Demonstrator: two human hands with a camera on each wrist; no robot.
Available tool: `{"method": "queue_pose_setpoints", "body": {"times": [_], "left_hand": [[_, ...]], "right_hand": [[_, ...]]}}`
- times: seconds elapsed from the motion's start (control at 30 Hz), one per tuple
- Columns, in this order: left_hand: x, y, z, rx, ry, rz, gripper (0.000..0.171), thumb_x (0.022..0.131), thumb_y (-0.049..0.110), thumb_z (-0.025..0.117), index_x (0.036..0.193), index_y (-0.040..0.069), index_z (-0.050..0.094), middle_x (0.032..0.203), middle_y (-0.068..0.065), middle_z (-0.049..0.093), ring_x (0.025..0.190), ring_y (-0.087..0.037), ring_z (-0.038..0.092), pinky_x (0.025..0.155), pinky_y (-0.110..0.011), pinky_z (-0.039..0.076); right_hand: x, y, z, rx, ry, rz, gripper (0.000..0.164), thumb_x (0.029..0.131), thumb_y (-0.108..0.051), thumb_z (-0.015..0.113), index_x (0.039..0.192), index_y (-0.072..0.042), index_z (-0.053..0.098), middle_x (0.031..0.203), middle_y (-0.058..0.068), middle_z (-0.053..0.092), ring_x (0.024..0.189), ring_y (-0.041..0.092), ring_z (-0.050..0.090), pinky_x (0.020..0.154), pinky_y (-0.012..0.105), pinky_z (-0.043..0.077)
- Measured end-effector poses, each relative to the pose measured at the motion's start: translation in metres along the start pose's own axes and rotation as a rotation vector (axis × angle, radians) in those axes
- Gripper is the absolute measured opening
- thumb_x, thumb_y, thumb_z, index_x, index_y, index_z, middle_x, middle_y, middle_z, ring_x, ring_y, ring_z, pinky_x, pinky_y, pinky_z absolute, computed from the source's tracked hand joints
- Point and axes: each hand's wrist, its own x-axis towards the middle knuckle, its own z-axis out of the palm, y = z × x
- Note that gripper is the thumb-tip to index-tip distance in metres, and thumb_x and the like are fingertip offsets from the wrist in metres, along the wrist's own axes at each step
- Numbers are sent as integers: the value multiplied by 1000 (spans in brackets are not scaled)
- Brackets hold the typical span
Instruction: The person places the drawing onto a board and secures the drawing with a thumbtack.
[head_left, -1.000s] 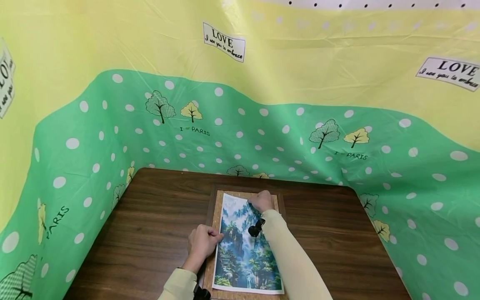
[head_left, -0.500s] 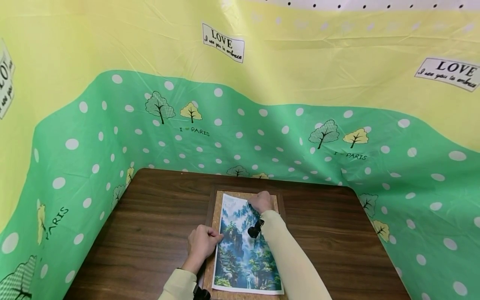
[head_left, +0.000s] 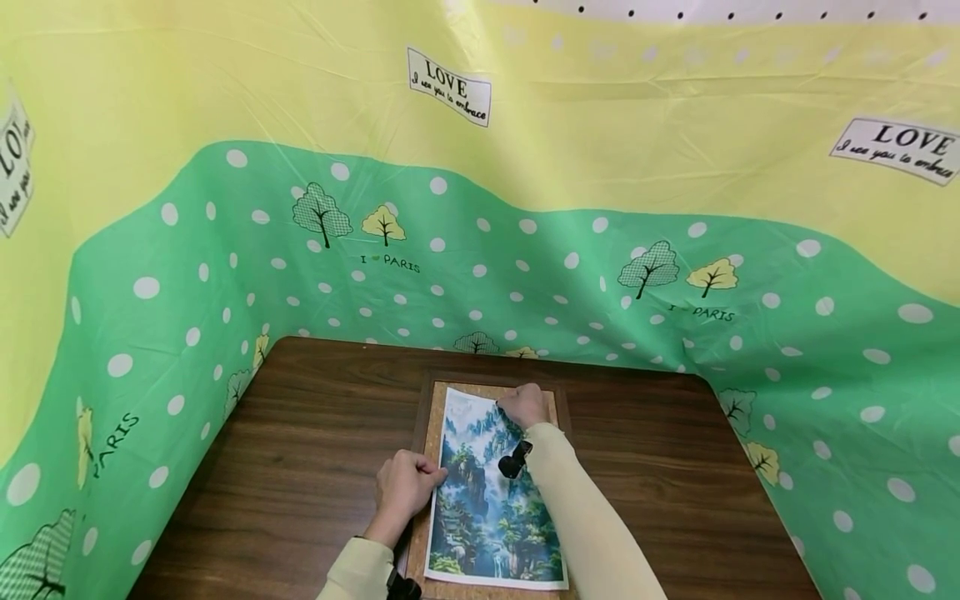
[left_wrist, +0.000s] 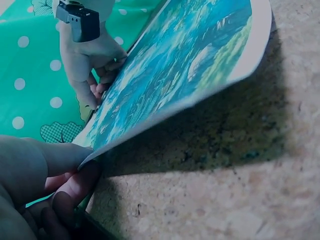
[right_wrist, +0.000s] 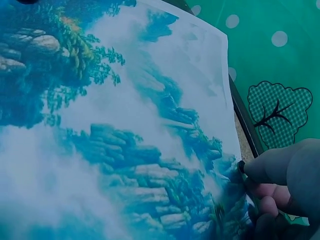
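Observation:
A landscape print [head_left: 480, 500] with white borders lies over a cork board [head_left: 555, 404] in a dark wooden frame. My left hand [head_left: 407, 483] pinches the print's left edge between thumb and fingers. In the left wrist view the print [left_wrist: 175, 65] bows up from the cork [left_wrist: 225, 200], casting a shadow under it. My right hand [head_left: 527, 403] is at the print's top edge. There, in the right wrist view, the right thumb and fingers [right_wrist: 280, 167] pinch a small dark pin-like piece [right_wrist: 241, 166] against the paper. The curled fingers partly hide it.
The board lies on a dark wood-grain table [head_left: 322, 425]. A green and yellow patterned cloth [head_left: 480, 242] hangs behind the table and along both sides. Each wrist carries a small black camera, the right one [head_left: 514, 460] hanging above the print.

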Motion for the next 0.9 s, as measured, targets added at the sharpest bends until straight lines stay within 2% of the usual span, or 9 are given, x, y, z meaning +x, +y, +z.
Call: {"method": "queue_pose_setpoints", "body": {"times": [0.23,0.3,0.43,0.5,0.67,0.77,0.9], "left_hand": [[-1,0,1,-2,-3,16,24,80,33,85,60,28,73,57,15,64,49,-4,51,53,-30,43],[-2,-1,1,-1,-6,21,24,80,32,85,60,28,73,58,14,65,49,-4,51,54,-30,43],[-1,0,0,0,-16,24,24,81,33,85,60,27,73,58,14,65,49,-4,50,55,-30,42],[0,0,0,-4,-21,25,25,81,33,84,60,27,72,57,14,64,48,-5,49,54,-29,41],[1,1,0,2,-30,29,28,82,34,84,59,25,70,54,13,60,47,-7,47,50,-28,39],[2,1,-1,5,-40,31,29,82,34,83,60,24,68,53,13,57,47,-7,47,50,-27,38],[3,-1,-5,-34,-54,39,27,83,32,83,62,22,68,53,11,58,48,-7,49,51,-28,41]], "right_hand": [[-1,5,0,-1,18,-34,50,93,-20,68,51,-16,42,48,-3,31,43,17,31,53,36,38],[-2,9,2,-4,34,-61,43,93,-20,68,54,-15,50,50,-2,38,46,18,37,53,35,38],[-7,15,1,10,60,-158,19,92,-21,70,75,-11,69,66,2,59,57,19,53,58,33,44],[-9,17,-2,22,53,-203,13,93,-22,70,89,-11,73,78,3,65,65,20,58,63,33,48],[-18,23,-14,57,18,-276,16,95,-23,69,105,-11,72,96,5,68,78,20,60,71,36,51],[-24,26,-24,51,30,-307,19,96,-25,68,108,-11,72,99,5,68,83,20,61,74,37,53],[-35,32,-38,47,50,-353,24,96,-26,69,112,-9,71,101,6,67,88,20,62,78,40,54]]}}
